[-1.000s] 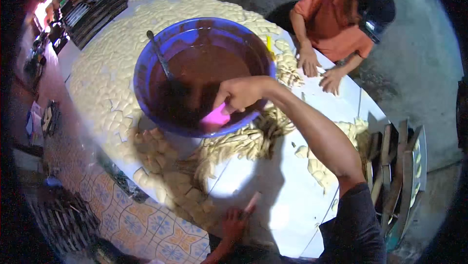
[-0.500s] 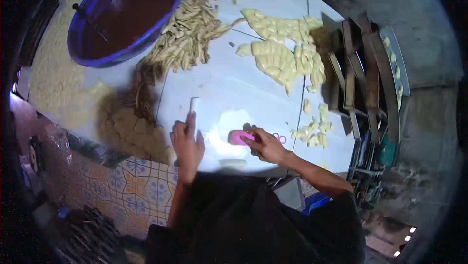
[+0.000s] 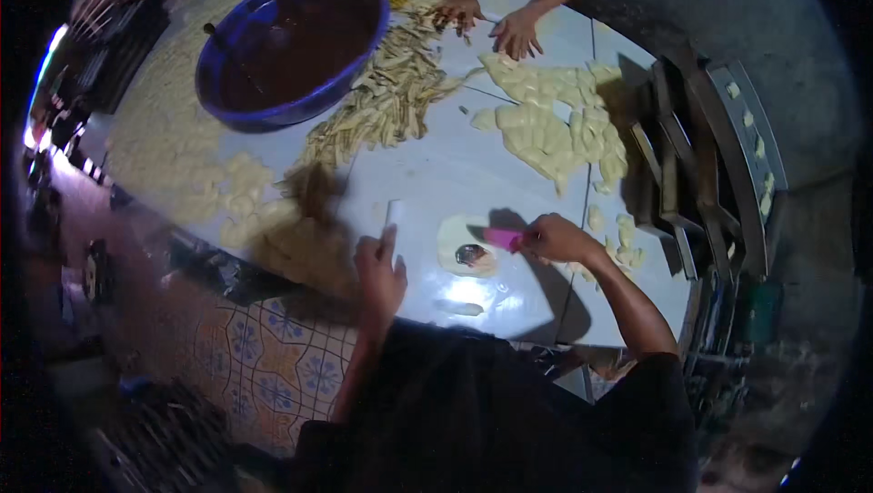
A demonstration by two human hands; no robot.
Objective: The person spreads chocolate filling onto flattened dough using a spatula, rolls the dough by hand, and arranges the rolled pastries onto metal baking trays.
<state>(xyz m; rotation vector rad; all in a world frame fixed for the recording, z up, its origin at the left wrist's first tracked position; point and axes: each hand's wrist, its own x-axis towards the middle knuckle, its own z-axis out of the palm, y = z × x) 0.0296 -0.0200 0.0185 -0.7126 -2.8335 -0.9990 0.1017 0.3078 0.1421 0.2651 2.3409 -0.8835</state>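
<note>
Gripping white stick (image 3: 395, 212) and pink scraper (image 3: 502, 237), hands (image 3: 380, 276) apart; white table (image 3: 414, 179) above patterned floor (image 3: 273, 347).

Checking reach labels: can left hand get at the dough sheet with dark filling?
Likely yes: the left hand is just left of the dough sheet, nothing visible between, though it touches a white rod.
</note>
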